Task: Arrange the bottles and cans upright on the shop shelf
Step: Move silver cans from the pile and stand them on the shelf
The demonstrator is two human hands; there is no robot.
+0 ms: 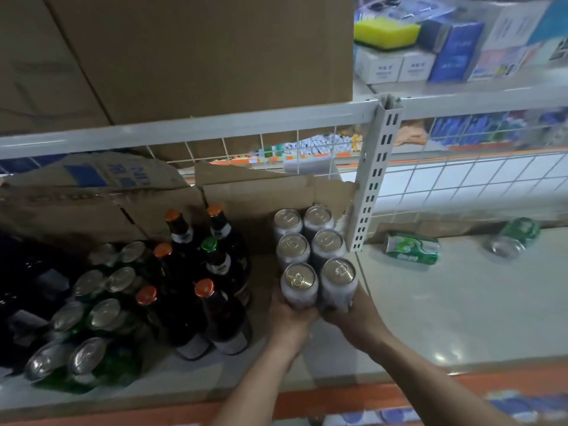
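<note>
Several grey cans stand upright in two rows on the shelf (pixel 430 318). My left hand (pixel 292 318) grips the front left grey can (pixel 298 285) near its base. My right hand (pixel 350 315) grips the front right grey can (pixel 338 282) the same way. Left of them stand several dark bottles (pixel 215 305) with orange and green caps, and further left several green cans (pixel 92 315), all upright. To the right, two green cans lie on their sides: one (pixel 412 247) near the upright post, another (pixel 514 236) further right.
A white slotted post (pixel 373 179) rises just right of the grey cans. Torn cardboard (pixel 123 204) lines the back of the shelf. A large cardboard box (pixel 199 56) sits on the shelf above, with small packaged goods (pixel 455 50) to its right.
</note>
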